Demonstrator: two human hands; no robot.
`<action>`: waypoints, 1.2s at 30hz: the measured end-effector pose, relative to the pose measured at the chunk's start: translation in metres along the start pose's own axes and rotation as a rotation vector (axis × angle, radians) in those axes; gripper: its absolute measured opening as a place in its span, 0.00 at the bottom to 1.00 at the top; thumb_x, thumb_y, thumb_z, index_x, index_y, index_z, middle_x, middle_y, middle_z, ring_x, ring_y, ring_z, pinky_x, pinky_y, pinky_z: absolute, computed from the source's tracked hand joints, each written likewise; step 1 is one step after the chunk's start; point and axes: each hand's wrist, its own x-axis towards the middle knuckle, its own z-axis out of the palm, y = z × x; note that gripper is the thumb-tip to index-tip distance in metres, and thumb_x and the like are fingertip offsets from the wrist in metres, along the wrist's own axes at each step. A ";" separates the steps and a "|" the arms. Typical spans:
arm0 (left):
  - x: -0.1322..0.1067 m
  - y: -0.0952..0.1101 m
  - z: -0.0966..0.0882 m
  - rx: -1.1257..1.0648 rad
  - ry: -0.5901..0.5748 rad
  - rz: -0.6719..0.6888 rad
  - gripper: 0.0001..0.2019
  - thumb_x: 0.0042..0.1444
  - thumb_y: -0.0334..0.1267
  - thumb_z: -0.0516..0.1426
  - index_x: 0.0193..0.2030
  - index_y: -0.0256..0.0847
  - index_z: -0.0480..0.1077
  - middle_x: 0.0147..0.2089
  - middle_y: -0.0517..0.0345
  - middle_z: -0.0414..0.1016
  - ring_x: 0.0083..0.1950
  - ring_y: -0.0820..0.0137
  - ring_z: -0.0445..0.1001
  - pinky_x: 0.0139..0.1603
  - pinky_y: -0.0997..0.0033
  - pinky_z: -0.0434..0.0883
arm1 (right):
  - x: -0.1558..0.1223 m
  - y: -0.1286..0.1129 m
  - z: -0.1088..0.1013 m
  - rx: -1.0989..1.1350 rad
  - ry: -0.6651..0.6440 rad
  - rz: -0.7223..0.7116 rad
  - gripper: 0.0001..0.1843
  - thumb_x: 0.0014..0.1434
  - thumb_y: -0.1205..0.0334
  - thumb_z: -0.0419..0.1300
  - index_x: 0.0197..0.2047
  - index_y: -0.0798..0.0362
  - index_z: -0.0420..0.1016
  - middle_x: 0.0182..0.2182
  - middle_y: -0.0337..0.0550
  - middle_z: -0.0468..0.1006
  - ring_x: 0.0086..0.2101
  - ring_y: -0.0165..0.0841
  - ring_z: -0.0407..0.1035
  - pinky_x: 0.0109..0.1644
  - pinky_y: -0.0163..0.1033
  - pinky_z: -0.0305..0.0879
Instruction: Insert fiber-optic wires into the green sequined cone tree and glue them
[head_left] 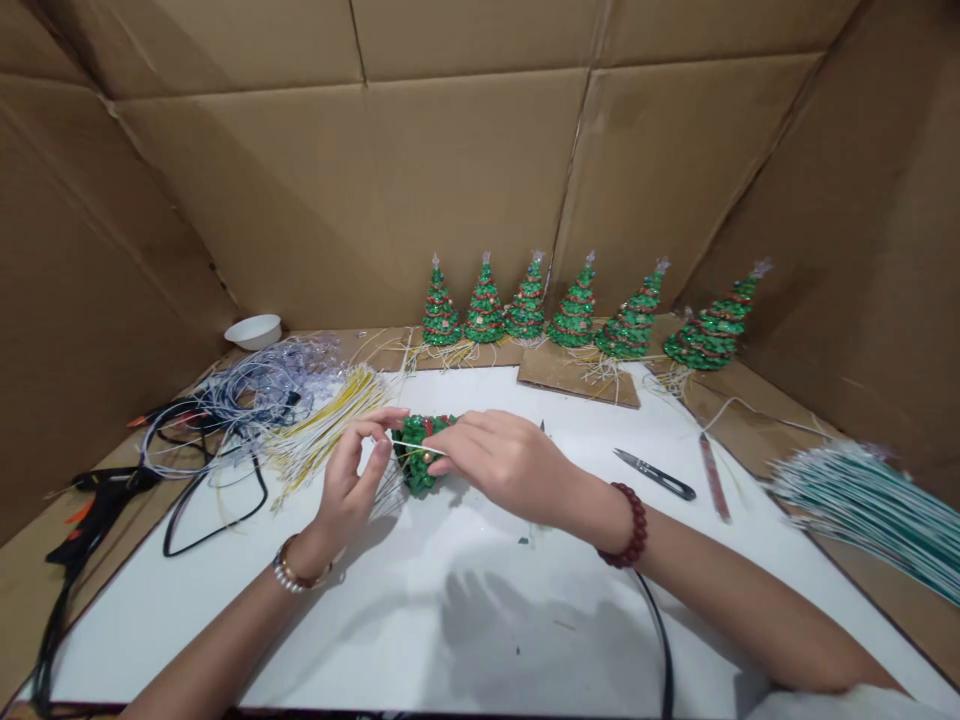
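Note:
A small green Christmas tree with red trim lies tilted between my hands, its far end hidden behind my right hand. A thin white wire runs across the front of it. My left hand is closed in a pinch at the wire's left end, thumb against the forefinger. With its fingers bent over the tree, my right hand grips the other end of the same wire between thumb and forefinger. A small round bead shows on the tree, close to my right fingertips.
Several finished Christmas trees stand along the back. At left lie yellow and white wires, coiled clear tubing, a white bowl and a glue gun. A knife, a red cutter and green-white strands lie right.

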 end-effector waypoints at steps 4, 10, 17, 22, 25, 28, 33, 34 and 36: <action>-0.002 0.004 0.002 -0.110 -0.143 -0.121 0.09 0.61 0.45 0.54 0.43 0.43 0.62 0.39 0.51 0.77 0.43 0.63 0.75 0.46 0.62 0.70 | -0.001 0.009 -0.009 0.046 -0.072 0.095 0.17 0.69 0.58 0.46 0.37 0.56 0.72 0.28 0.44 0.77 0.31 0.31 0.70 0.35 0.36 0.60; 0.004 0.007 0.001 0.194 -0.204 0.119 0.10 0.62 0.35 0.53 0.46 0.43 0.73 0.30 0.57 0.74 0.34 0.67 0.71 0.40 0.65 0.67 | -0.001 0.018 -0.028 0.037 -0.108 0.231 0.18 0.70 0.57 0.45 0.38 0.54 0.74 0.29 0.41 0.78 0.32 0.31 0.71 0.35 0.36 0.60; 0.007 0.010 -0.007 0.217 -0.187 0.202 0.13 0.60 0.28 0.53 0.48 0.45 0.74 0.34 0.55 0.74 0.34 0.70 0.71 0.34 0.71 0.68 | -0.010 0.038 -0.053 -0.050 -0.238 0.315 0.15 0.66 0.57 0.52 0.31 0.51 0.75 0.25 0.38 0.77 0.25 0.31 0.69 0.27 0.37 0.55; 0.006 0.015 -0.003 0.253 -0.184 0.230 0.13 0.58 0.27 0.56 0.47 0.45 0.76 0.33 0.55 0.75 0.33 0.70 0.71 0.32 0.73 0.69 | -0.013 0.040 -0.053 -0.183 -0.192 0.288 0.12 0.64 0.60 0.55 0.33 0.53 0.75 0.31 0.45 0.78 0.35 0.38 0.70 0.35 0.42 0.63; 0.002 0.016 0.005 0.241 -0.213 0.237 0.13 0.57 0.27 0.57 0.46 0.44 0.76 0.32 0.56 0.76 0.31 0.72 0.72 0.31 0.75 0.70 | -0.007 0.021 -0.038 -0.157 -0.118 0.102 0.09 0.63 0.60 0.56 0.43 0.55 0.74 0.44 0.50 0.76 0.49 0.43 0.66 0.50 0.48 0.62; -0.003 0.017 0.011 0.228 -0.235 0.260 0.10 0.57 0.26 0.57 0.41 0.42 0.76 0.32 0.56 0.76 0.32 0.72 0.73 0.32 0.76 0.71 | -0.003 0.000 -0.021 -0.089 -0.229 -0.043 0.08 0.65 0.67 0.53 0.42 0.57 0.73 0.36 0.47 0.77 0.39 0.37 0.70 0.41 0.42 0.65; -0.005 0.017 0.014 0.183 -0.211 0.252 0.09 0.57 0.25 0.57 0.39 0.39 0.76 0.33 0.55 0.77 0.32 0.74 0.74 0.34 0.78 0.72 | -0.005 -0.009 -0.008 -0.073 -0.321 0.027 0.09 0.66 0.70 0.49 0.41 0.60 0.70 0.31 0.45 0.75 0.31 0.34 0.70 0.30 0.37 0.61; -0.006 0.016 0.014 0.176 -0.197 0.234 0.09 0.57 0.25 0.57 0.39 0.39 0.76 0.33 0.56 0.77 0.33 0.74 0.74 0.34 0.78 0.72 | -0.007 -0.008 -0.006 -0.046 -0.300 0.044 0.11 0.67 0.65 0.48 0.42 0.61 0.70 0.31 0.46 0.75 0.32 0.35 0.70 0.32 0.38 0.62; -0.006 0.015 0.013 0.174 -0.174 0.208 0.08 0.56 0.25 0.57 0.40 0.38 0.76 0.32 0.56 0.77 0.32 0.74 0.75 0.33 0.78 0.72 | -0.010 -0.006 -0.002 0.000 -0.271 0.058 0.13 0.68 0.61 0.48 0.44 0.61 0.69 0.32 0.46 0.75 0.34 0.35 0.70 0.34 0.38 0.62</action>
